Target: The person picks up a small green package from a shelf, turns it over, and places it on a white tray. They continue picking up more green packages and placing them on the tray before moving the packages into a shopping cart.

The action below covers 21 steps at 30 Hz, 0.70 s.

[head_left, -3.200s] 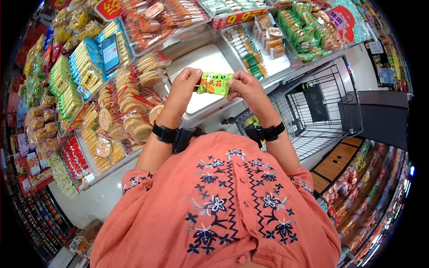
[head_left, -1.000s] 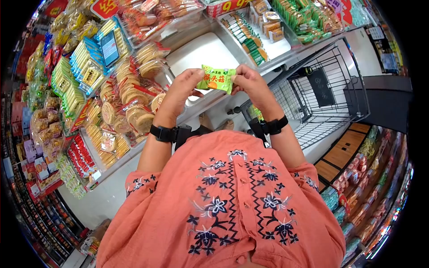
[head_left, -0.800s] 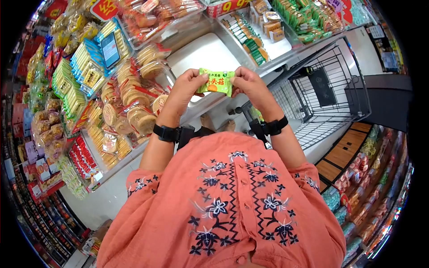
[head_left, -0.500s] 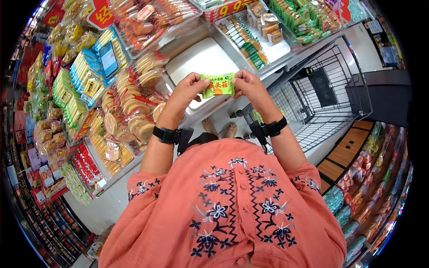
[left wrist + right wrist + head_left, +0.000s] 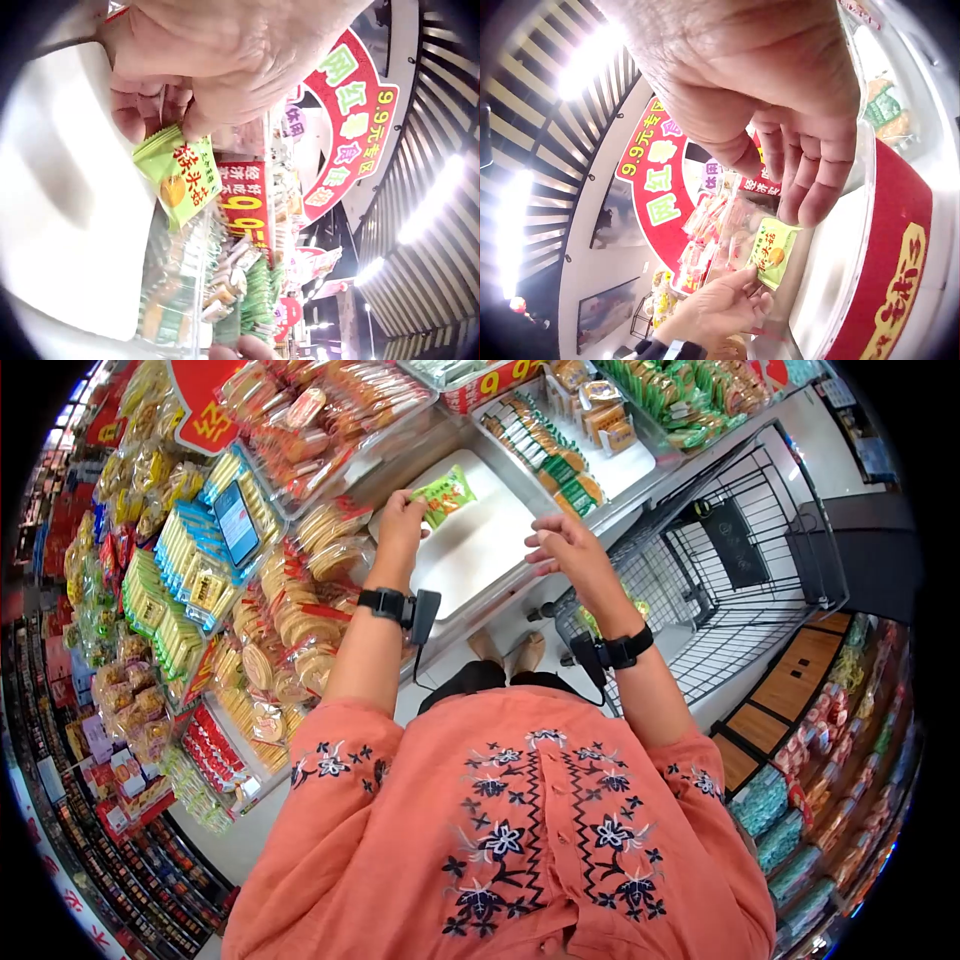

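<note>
A small green snack packet (image 5: 445, 495) with red lettering is pinched at one end by my left hand (image 5: 402, 528). It is over the white tray (image 5: 480, 565) in the head view. The left wrist view shows thumb and fingers closed on the edge of the packet (image 5: 180, 174), its printed face toward the camera. My right hand (image 5: 572, 556) is apart from the packet, near the tray's right side, with loosely bent fingers and nothing in them. In the right wrist view the packet (image 5: 775, 251) appears beyond those fingers.
Round wafer packs (image 5: 300, 600) fill the trays at left, with a phone (image 5: 236, 523) lying on blue packs. Trays of green-and-white packs (image 5: 560, 465) stand to the right of the white tray. A wire shopping cart (image 5: 700, 585) stands at my right.
Both hands held the packet close to me before. My right hand has let go and moved to the right; my left hand has carried the packet forward and left over the white tray.
</note>
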Motion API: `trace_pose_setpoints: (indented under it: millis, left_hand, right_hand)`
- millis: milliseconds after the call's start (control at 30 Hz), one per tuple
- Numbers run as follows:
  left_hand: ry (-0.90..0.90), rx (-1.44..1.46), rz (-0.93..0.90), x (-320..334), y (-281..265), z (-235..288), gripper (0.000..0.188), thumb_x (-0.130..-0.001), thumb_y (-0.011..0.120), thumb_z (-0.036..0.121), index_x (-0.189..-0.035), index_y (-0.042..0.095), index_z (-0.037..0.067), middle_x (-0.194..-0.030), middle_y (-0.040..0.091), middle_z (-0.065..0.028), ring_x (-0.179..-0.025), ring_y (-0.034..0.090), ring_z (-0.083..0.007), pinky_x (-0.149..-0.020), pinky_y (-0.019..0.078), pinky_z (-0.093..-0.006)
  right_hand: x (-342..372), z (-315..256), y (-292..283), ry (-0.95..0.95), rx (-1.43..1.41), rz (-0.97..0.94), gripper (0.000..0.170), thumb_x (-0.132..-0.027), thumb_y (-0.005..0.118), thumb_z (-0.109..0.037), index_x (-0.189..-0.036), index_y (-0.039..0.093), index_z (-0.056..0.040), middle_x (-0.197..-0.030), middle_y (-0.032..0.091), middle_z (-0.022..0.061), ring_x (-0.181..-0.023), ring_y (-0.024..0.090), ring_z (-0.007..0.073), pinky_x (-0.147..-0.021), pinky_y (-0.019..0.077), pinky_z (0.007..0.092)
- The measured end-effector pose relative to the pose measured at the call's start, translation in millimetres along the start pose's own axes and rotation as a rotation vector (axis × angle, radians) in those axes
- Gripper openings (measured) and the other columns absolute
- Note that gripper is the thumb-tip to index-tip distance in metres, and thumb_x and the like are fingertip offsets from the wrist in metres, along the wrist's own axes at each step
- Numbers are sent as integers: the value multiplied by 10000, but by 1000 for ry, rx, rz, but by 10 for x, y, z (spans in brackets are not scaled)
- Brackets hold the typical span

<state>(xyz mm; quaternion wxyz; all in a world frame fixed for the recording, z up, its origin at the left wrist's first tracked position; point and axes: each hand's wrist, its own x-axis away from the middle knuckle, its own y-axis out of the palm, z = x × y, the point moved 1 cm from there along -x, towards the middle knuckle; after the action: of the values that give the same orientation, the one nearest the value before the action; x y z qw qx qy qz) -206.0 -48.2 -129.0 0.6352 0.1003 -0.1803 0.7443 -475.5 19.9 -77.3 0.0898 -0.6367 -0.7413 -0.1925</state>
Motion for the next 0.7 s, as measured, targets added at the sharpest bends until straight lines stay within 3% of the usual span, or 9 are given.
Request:
trace_pose_setpoints:
  millis: [167, 300, 600, 700]
  left_hand:
    - [-43, 26, 169, -528, -6, -212, 218, -969, 574, 191, -1162, 597, 94, -1001, 658, -19, -786, 608, -120, -584, 489, -270]
    - [-62, 14, 208, -808, -35, -363, 249, -976, 556, 172, -1207, 587, 85, -1005, 654, -51, -751, 604, -137, -571, 496, -271]
    - [-102, 150, 271, -949, -67, -506, 295, -970, 557, 120, -1261, 534, 75, -1126, 618, -86, -875, 616, -182, -644, 541, -296]
    - [-91, 226, 367, -996, -46, -555, 278, -963, 545, 141, -1234, 595, 103, -1038, 654, -85, -748, 613, -167, -586, 517, -277]
  right_hand:
    - [117, 154, -117, 75, -27, 11, 362, -951, 555, -212, -1226, 546, 23, -1063, 667, 136, -882, 678, 190, -727, 556, 294]
    - [213, 208, -174, 105, -58, 36, 361, -963, 550, -201, -1237, 536, 32, -1056, 662, 133, -876, 668, 184, -733, 557, 297]
    - [280, 380, -327, 143, -71, 73, 344, -970, 531, -183, -1231, 536, 41, -1061, 655, 136, -866, 665, 187, -718, 558, 300]
    - [288, 426, -351, 148, -72, 73, 343, -967, 524, -180, -1226, 538, 45, -1060, 654, 137, -862, 665, 190, -711, 555, 300]
